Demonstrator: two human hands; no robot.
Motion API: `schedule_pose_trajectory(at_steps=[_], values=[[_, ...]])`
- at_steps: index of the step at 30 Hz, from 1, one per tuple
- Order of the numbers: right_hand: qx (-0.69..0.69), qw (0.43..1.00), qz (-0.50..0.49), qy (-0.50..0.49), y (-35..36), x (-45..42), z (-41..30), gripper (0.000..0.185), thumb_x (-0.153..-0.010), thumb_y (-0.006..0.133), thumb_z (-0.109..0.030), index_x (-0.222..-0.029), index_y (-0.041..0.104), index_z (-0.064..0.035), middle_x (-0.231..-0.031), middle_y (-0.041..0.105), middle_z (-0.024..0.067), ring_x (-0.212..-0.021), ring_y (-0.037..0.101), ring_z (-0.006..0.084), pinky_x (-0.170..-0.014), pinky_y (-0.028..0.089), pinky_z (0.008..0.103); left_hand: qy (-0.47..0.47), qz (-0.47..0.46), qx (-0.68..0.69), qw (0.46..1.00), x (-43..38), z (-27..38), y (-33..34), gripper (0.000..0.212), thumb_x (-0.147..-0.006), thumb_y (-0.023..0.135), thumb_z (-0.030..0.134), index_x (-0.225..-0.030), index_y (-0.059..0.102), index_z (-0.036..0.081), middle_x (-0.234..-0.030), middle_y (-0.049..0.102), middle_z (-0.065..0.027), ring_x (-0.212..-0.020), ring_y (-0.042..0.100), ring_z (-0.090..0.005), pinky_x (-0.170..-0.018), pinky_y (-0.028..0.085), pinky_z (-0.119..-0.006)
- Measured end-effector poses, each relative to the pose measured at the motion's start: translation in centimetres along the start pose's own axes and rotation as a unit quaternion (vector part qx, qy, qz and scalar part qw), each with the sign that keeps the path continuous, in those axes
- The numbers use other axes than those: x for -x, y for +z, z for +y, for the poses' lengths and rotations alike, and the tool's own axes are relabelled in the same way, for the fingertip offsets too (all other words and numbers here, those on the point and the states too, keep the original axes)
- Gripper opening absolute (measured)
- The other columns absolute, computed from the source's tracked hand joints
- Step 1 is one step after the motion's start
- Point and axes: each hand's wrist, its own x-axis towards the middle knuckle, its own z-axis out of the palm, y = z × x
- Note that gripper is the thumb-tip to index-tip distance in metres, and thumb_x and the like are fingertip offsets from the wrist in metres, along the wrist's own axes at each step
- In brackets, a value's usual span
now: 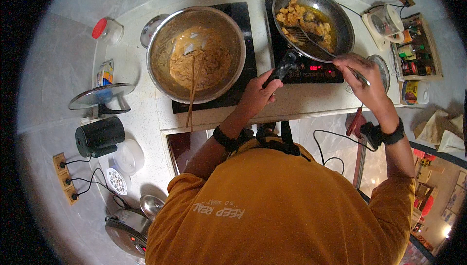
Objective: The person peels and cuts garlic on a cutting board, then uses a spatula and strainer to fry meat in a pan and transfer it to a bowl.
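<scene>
My left hand grips the black handle of a frying pan, which sits on an induction cooktop with lit red digits. My right hand is closed around the metal handle of a slotted spatula. The spatula's dark slotted head rests inside the pan among browned fried pieces and yellowish oil. Left of the pan, a large steel bowl contains strips in a wet brown batter. Wooden chopsticks lean over its near rim.
A glass lid, a black kettle and a red-capped jar stand along the left. To the right are a glass jug, a condiment rack and a yellow-labelled bottle. A cable loops below the counter edge.
</scene>
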Motion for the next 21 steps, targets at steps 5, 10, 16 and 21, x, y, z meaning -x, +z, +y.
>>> schedule_pose_trajectory(at_steps=[5,10,16,21], values=[[0.058,0.998,0.016,-0.019,2.1,-1.9,3.6,0.017,-0.085,0.057,-0.002,-0.099,0.066,-0.0019,-0.097,0.066,0.0173,-0.09,0.063,0.0328,-0.081,0.05,0.0359,-0.001,-0.003,0.017,1.0,-0.1,0.6,0.2,0.043,-0.093,0.053,0.026,-0.128,0.05,0.002,-0.087,0.065,-0.0028,-0.054,0.05,-0.0049,-0.05,0.044,-0.02],[0.077,0.995,0.052,0.023,1.0,-0.7,5.1,0.019,-0.084,0.058,-0.003,-0.101,0.066,-0.0051,-0.1,0.066,0.0177,-0.094,0.063,0.0353,-0.082,0.05,0.0388,-0.002,-0.004,-0.009,1.0,-0.2,0.6,-0.1,0.043,-0.093,0.053,0.026,-0.129,0.05,0.003,-0.088,0.065,-0.0036,-0.055,0.05,-0.0053,-0.051,0.044,-0.021],[0.068,0.996,0.036,0.043,-0.4,1.1,0.1,0.021,-0.083,0.056,-0.001,-0.102,0.066,-0.0041,-0.101,0.066,0.0173,-0.092,0.064,0.0342,-0.083,0.051,0.0382,-0.002,-0.005,0.004,1.0,-0.2,0.1,0.1,0.043,-0.093,0.054,0.026,-0.129,0.049,0.003,-0.089,0.066,-0.0043,-0.055,0.051,-0.0057,-0.051,0.044,-0.021],[0.04,0.999,-0.016,-0.017,1.8,-0.1,-1.8,0.021,-0.084,0.056,-0.004,-0.103,0.065,-0.0041,-0.099,0.065,0.0177,-0.091,0.063,0.036,-0.08,0.051,0.0408,0.001,-0.001,0.023,1.0,-0.2,0.0,0.2,0.044,-0.093,0.054,0.026,-0.129,0.048,0.002,-0.089,0.066,-0.0048,-0.055,0.051,-0.0059,-0.051,0.045,-0.021]])
